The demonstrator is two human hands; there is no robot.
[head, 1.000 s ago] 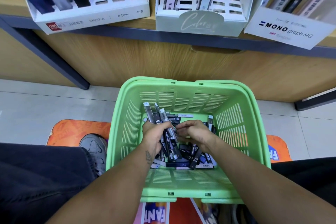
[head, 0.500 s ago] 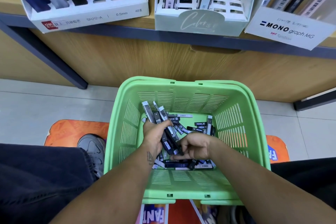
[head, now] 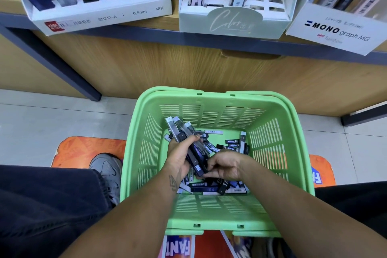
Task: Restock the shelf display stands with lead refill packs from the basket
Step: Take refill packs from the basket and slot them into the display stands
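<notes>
Both hands down inside the green basket (head: 270,146), which sits on the floor in front of the shelf (head: 146,33).

Left hand (head: 180,159): fingers curled round a bundle of lead refill packs (head: 188,140), dark and grey sleeves fanned out, tops pointing up-left toward the basket's far-left corner. Thumb lies across the front of the bundle.

Right hand (head: 225,166): fingers bent, pinching the lower end of one dark pack at the bottom of the left hand's bundle. The two hands almost touch there.

Loose packs (head: 211,188) lie scattered on the basket floor, mostly under and behind the hands; a few more sit near the far-right corner, one leaning upright against the wall. Some show "HB 0.5" print.

On the shelf above, 3 display stands: white stand (head: 100,16) at left w/ "0.5mm" on the front, a few HB 0.5 packs at its left side and bare slots at its right; pale stand (head: 234,21) in the middle, partly filled; white "MONO graph MG" stand (head: 335,31) at right.

Grey shoe (head: 106,172) just left of the basket, on an orange mat (head: 83,151). Dark trouser legs at both lower edges.
</notes>
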